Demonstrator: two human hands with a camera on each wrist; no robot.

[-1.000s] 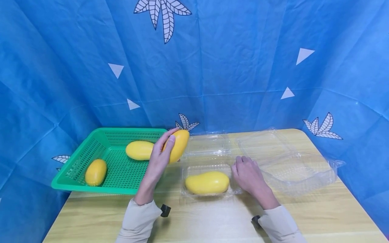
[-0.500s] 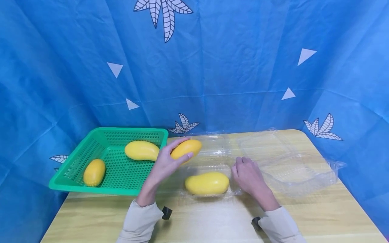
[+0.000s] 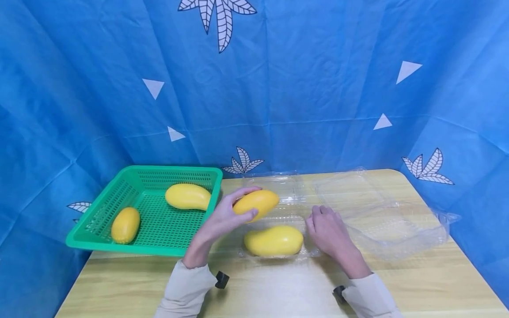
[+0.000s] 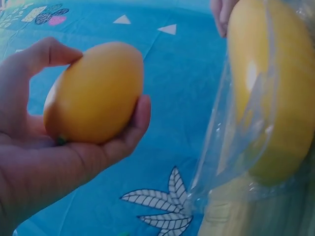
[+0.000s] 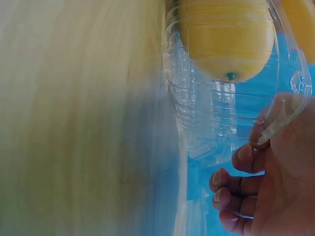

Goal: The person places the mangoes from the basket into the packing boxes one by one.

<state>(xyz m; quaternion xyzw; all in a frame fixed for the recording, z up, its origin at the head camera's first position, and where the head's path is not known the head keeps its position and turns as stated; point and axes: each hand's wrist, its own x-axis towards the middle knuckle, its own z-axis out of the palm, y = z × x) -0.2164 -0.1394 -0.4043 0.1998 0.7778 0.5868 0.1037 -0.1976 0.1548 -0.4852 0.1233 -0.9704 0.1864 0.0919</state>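
Note:
My left hand (image 3: 222, 217) holds an orange-yellow mango (image 3: 260, 204) above the back of an opened clear plastic clamshell box (image 3: 312, 253). In the left wrist view, thumb and fingers curl round this mango (image 4: 98, 91), its small green stem spot near the palm. A longer yellow mango (image 3: 274, 240) lies in the front half of the box. My right hand (image 3: 328, 229) is at the box's right side. Seen from the right wrist, its thumb and forefinger pinch the rim of the box (image 5: 206, 108), the other fingers loosely bent.
On the left stands a green perforated basket (image 3: 119, 250) with two more mangoes, one yellow (image 3: 187, 196) and one orange-yellow (image 3: 125, 225). Another opened clear clamshell box (image 3: 413, 238) lies to the right on the wooden table (image 3: 278, 291). A blue patterned cloth (image 3: 310, 88) hangs behind.
My left hand has carried its mango rightward and lower, from near the basket to over the box, turning it from near upright to lying more level. My right hand has stayed at the box.

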